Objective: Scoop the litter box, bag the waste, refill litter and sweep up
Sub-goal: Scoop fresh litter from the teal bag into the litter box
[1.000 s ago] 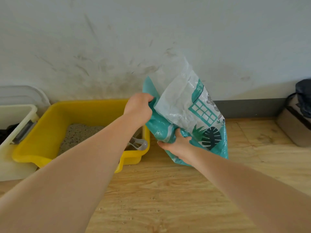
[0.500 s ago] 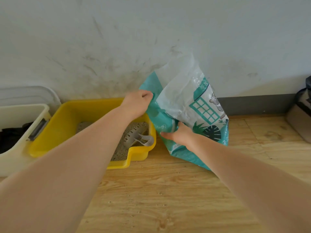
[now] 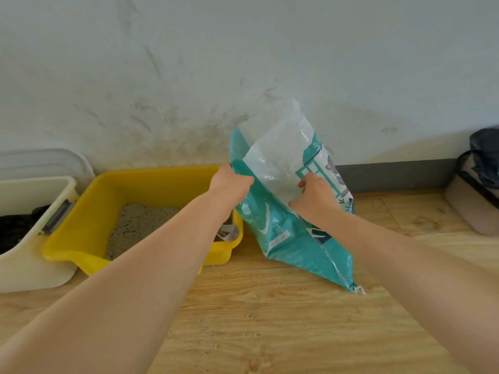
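The left hand [image 3: 229, 182] is closed on the left edge of the litter bag [image 3: 286, 225], fingers curled around the teal side fold near its top. The right hand [image 3: 314, 197] grips the front face of the bag lower down, fingers bent and pressing into the plastic; its thumb I cannot see clearly. The bag stands tilted on the wooden floor [image 3: 270, 319], its bottom corner on the boards at the near right, its open white top leaning toward the wall [image 3: 243, 63]. It is just to the right of the yellow litter box [image 3: 89, 211], close to the box's right wall.

Compared with half a second ago, the right hand has moved higher on the bag, from the lower teal part up to the printed window drawing, and the bag now stands more upright. The left hand keeps its grip at the same edge.

Inside the box lies grey litter [image 3: 140, 225]. The grey scoop [image 3: 228, 233] is mostly hidden behind the left forearm; only its handle shows. At the far left a cream bin [image 3: 32, 265] is cut off by the frame edge, with something dark inside I cannot identify. At the far right a beige bin with a dark bag [image 3: 483, 168] is also cut off.
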